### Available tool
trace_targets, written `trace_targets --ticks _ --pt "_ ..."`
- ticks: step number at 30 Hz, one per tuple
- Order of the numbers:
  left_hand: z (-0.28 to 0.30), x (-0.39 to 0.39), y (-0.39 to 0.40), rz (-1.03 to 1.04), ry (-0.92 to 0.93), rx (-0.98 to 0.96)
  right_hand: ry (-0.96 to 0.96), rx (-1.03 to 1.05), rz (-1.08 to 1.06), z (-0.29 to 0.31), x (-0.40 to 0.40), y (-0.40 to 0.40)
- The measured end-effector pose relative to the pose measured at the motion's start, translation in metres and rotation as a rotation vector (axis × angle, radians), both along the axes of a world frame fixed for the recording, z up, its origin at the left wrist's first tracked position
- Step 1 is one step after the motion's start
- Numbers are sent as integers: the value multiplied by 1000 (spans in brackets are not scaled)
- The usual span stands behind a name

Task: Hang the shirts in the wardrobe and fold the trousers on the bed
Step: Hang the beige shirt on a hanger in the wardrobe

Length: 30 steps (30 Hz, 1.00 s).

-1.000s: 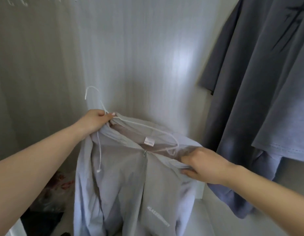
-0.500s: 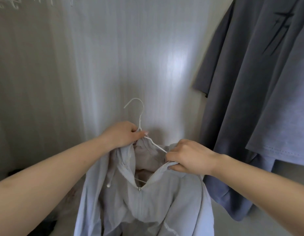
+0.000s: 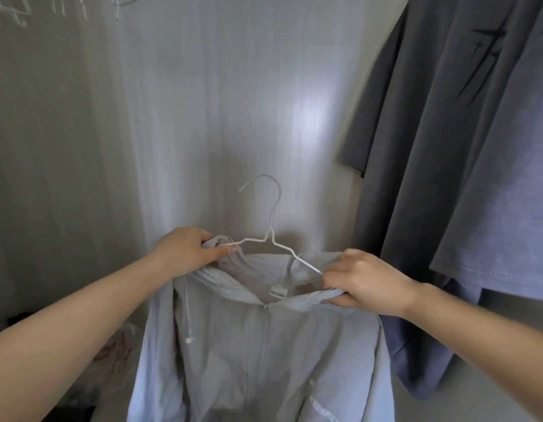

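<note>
Two hands hold a pale grey jacket (image 3: 264, 354) up before the wardrobe wall (image 3: 203, 117). Right of the fingers hang dark grey shirts (image 3: 462, 178). Left hand (image 3: 185, 252) grips one shoulder, right hand (image 3: 364, 284) pinches the other, with the white hanger (image 3: 271, 236) between them.

A pale, faintly wood-grained wardrobe back panel (image 3: 221, 111) is seen beyond the hands, with a bright patch of reflected light (image 3: 310, 117) above the right hand. White wire hangers (image 3: 11, 12) are hung far above the left hand. The lower corner beneath the left forearm is left in shadow.
</note>
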<state>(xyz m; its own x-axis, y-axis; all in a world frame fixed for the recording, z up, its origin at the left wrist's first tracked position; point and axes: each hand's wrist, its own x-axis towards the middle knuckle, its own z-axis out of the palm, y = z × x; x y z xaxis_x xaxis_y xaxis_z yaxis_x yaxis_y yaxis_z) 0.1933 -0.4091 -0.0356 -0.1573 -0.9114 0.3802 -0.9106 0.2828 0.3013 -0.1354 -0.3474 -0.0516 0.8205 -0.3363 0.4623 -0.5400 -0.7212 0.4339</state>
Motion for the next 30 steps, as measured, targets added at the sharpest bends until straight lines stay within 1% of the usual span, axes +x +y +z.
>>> trace_targets --ticks 4,6,8,11,13,15,17,19,20,22,23,25,26,27,28,29,30 --pt "2 8 -1 91 -68 -22 26 7 -30 2 -7 1" --pt "3 11 -2 122 -82 -25 -7 26 -58 4 -8 1" --pt "5 13 -2 131 -56 -49 -148 98 -57 6 -8 2" --pt "11 16 -3 146 20 -90 -523 280 -23 9 -4 1" --pt "16 20 -4 179 65 -113 -698 455 -125 15 0 2" --pt "21 22 -6 197 91 -135 -768 709 -229 26 7 6" --pt "29 19 -6 171 173 -153 -789 916 -158 34 13 10" --pt "39 11 -9 51 345 -153 -848 1146 -30 38 24 16" --pt "44 7 -9 -22 427 -127 -880 1260 13 39 32 20" --pt "55 -5 -3 -116 476 -20 -957 1396 77 37 52 29" --pt "59 -11 1 -145 457 31 -1035 1411 111 34 64 32" --pt "65 -27 14 -180 427 101 -1276 1377 170 27 91 37" --pt "65 -34 22 -196 456 144 -1391 1335 171 23 105 39" --pt "65 -40 29 -219 519 203 -1457 1280 157 19 120 40" --pt "63 -44 35 -244 584 279 -1472 1198 131 14 134 39" --pt "61 -47 40 -275 629 344 -1433 1117 90 9 149 38" --pt "58 -48 43 -302 626 386 -1372 1074 53 7 163 37"
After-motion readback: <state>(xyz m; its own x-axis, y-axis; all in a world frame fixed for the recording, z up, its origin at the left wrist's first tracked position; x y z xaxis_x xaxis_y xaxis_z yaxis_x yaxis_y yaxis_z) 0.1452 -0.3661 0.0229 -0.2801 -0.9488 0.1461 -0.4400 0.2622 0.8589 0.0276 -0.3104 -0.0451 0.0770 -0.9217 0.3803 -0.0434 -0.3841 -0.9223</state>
